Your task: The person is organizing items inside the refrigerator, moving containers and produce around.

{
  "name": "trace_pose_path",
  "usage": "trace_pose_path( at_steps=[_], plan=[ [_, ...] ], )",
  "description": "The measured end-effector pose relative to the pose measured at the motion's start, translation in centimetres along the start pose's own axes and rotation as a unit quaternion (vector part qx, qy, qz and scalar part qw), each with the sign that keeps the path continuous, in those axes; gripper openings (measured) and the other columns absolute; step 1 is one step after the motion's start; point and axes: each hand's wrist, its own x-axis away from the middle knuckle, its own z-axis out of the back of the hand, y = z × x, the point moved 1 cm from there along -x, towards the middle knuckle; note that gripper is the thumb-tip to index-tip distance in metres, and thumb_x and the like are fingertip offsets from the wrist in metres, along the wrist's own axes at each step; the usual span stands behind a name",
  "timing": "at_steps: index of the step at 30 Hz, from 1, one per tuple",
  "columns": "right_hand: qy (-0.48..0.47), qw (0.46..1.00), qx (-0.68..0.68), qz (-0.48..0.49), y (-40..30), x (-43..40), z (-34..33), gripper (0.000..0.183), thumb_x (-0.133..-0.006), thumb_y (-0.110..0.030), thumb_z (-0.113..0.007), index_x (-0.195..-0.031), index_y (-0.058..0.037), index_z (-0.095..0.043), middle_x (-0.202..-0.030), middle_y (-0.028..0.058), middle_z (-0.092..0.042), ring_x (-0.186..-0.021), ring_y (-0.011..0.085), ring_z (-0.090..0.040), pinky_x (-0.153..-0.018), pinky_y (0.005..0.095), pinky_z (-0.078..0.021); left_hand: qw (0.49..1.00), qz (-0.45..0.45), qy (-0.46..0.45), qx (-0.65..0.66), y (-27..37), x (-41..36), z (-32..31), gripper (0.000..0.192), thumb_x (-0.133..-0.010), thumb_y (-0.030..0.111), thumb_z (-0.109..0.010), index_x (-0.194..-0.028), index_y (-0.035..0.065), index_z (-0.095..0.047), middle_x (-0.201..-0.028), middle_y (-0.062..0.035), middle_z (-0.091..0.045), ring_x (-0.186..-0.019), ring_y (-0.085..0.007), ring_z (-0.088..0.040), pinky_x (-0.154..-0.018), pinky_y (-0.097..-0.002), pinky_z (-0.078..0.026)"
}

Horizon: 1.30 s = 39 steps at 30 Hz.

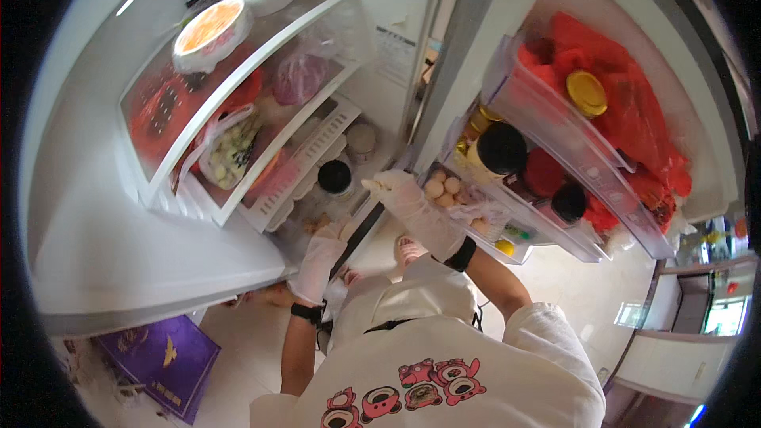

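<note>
Both of my hands wear thin translucent gloves, inside an open refrigerator. My left hand [324, 255] is low over the fridge floor, beside some small brown pieces [319, 223]; its fingertips are partly blurred, so what it holds cannot be told. My right hand [395, 190] is raised near the door hinge with its fingers bent together; a small pale thing may be at the fingertips. Left of it a jar with a black lid [335, 177] stands on the fridge floor. Eggs [443, 187] lie in the door's lower bin, just right of my right hand.
Clear drawers [255, 77] hold bagged vegetables [229, 151]. A wrapped bowl of orange shreds [209, 27] stands above. Door bins carry jars [502, 148] and red plastic bags [618, 95]. A purple bag [163, 362] rests on the floor at left. The open door flanks my right arm.
</note>
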Motion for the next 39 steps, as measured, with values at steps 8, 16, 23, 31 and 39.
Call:
trace_pose_path(
  at_steps=[8,16,23,31,39],
  plan=[
    [0.062,0.955,-0.269,-0.113,0.0,2.2,2.0,0.016,-0.095,-0.016,-0.046,-0.095,-0.0036,-0.056,-0.080,0.0061,-0.060,-0.070,0.0138,-0.052,-0.066,0.0279,-0.0436,0.970,0.120,-0.052,0.206,3.1,-1.7,2.4,0.031,-0.079,0.025,-0.058,-0.101,0.0041,-0.061,-0.098,-0.0191,-0.060,-0.094,-0.0353,-0.057,-0.077,-0.0423,-0.047],
    [0.092,0.976,-0.188,-0.067,-0.4,2.6,0.7,0.023,-0.091,-0.009,-0.047,-0.111,-0.0051,-0.056,-0.096,0.0110,-0.059,-0.084,0.0220,-0.057,-0.076,0.0315,-0.0454,0.982,0.138,-0.106,0.074,-0.5,-1.5,-2.8,0.051,-0.073,0.025,-0.063,-0.118,0.0041,-0.053,-0.115,-0.0210,-0.056,-0.108,-0.0360,-0.053,-0.087,-0.0406,-0.046],
    [0.041,0.978,-0.198,-0.050,-2.9,-0.4,0.9,0.026,-0.085,0.001,-0.049,-0.109,-0.0051,-0.058,-0.100,0.0149,-0.060,-0.093,0.0269,-0.059,-0.081,0.0340,-0.0462,0.992,0.091,-0.010,0.091,-0.3,1.3,-3.0,0.040,-0.080,0.010,-0.050,-0.120,0.0051,-0.054,-0.116,-0.0171,-0.055,-0.099,-0.0345,-0.053,-0.085,-0.0366,-0.044],
    [0.291,0.909,-0.269,0.131,-14.3,-12.2,7.4,0.027,-0.081,0.002,-0.060,-0.106,-0.0061,-0.058,-0.102,0.0084,-0.060,-0.091,0.0224,-0.056,-0.079,0.0324,-0.0471,0.930,0.282,-0.096,0.216,5.2,-2.5,5.0,0.055,-0.073,0.015,-0.063,-0.126,0.0058,-0.051,-0.135,-0.0165,-0.044,-0.119,-0.0318,-0.043,-0.100,-0.0353,-0.034],
    [0.283,0.944,0.013,0.167,-20.7,-22.9,8.5,0.058,-0.065,-0.034,-0.079,-0.111,-0.0047,-0.058,-0.114,0.0186,-0.051,-0.103,0.0323,-0.051,-0.091,0.0411,-0.0433,0.980,0.197,-0.001,-0.029,2.8,-0.5,-1.7,0.033,-0.085,0.021,-0.051,-0.114,0.0064,-0.054,-0.111,-0.0148,-0.055,-0.100,-0.0295,-0.054,-0.083,-0.0364,-0.043]
  ],
)
